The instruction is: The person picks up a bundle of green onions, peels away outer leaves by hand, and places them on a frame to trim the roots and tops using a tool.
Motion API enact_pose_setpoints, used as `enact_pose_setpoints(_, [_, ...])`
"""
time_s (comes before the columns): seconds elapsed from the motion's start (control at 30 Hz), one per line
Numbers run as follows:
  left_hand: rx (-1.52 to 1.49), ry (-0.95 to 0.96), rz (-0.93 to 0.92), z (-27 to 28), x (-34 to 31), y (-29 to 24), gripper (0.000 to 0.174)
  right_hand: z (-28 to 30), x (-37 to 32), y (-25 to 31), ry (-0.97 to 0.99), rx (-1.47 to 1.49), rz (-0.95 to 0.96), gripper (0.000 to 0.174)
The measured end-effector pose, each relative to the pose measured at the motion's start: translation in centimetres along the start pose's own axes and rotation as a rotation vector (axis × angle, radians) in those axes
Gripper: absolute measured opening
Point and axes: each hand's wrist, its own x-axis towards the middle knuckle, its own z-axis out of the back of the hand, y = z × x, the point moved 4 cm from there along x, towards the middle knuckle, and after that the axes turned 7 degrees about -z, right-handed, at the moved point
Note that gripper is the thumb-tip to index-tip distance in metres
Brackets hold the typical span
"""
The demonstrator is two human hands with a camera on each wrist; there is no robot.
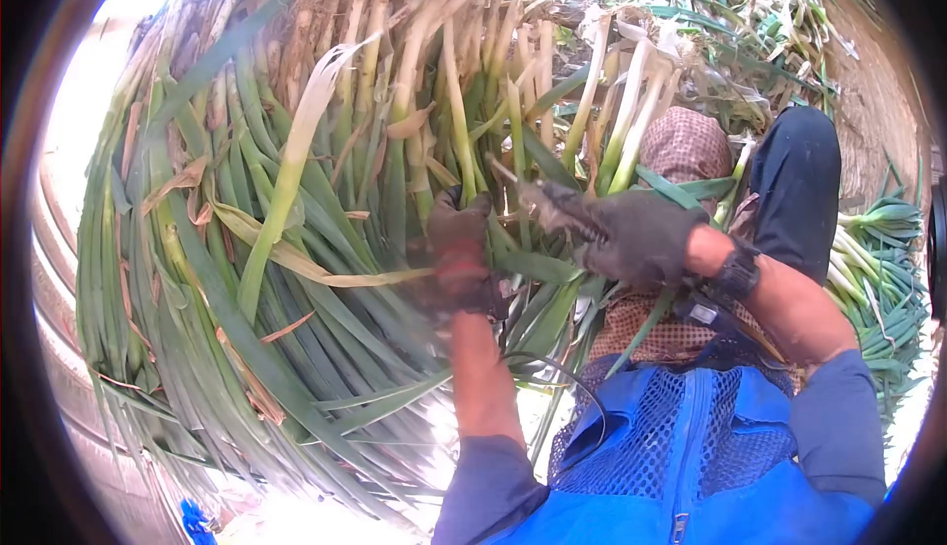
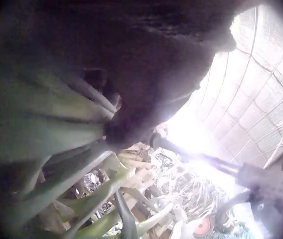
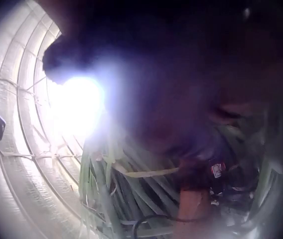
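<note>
My gloved left hand [image 1: 462,249] grips a leek [image 1: 457,121] at its green part, in front of a wide heap of leeks [image 1: 326,239]. The white root end of that leek points away from me. To the right, my gloved right hand [image 1: 636,234] holds a slim, blade-like tool [image 1: 502,168] that points toward the left hand. In the left wrist view the tool [image 2: 221,165] shows as a thin, bright shaft, while the dark glove hides much of the leaves [image 2: 47,124]. The right wrist view is mostly dark, with the left forearm [image 3: 191,209] low in it.
Loose leaves and peelings [image 1: 730,42] lie at the back right. Beside my bent knee [image 1: 799,190], more leeks [image 1: 873,269] lie on the right. A cable [image 1: 562,367] hangs near my left wrist. A ribbed, pale wall [image 3: 27,129] curves along the left.
</note>
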Motion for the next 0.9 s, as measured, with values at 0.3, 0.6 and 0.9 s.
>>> enact_pose_setpoints(0.3, [-0.082,-0.042,-0.030,-0.5,-0.2,0.7,0.035,1.7,4.7,0.4,-0.143,-0.021,-0.065,0.083])
enact_pose_setpoints(0.6, [-0.308,0.060,0.023,-0.8,-1.8,-0.7,0.030,7.5,12.3,0.2,-0.443,-0.041,-0.058,0.069])
enact_pose_setpoints(0.9, [-0.099,0.097,-0.048,-1.4,-2.8,-0.1,0.032,7.7,11.2,-1.1,-0.517,-0.010,-0.087,0.068])
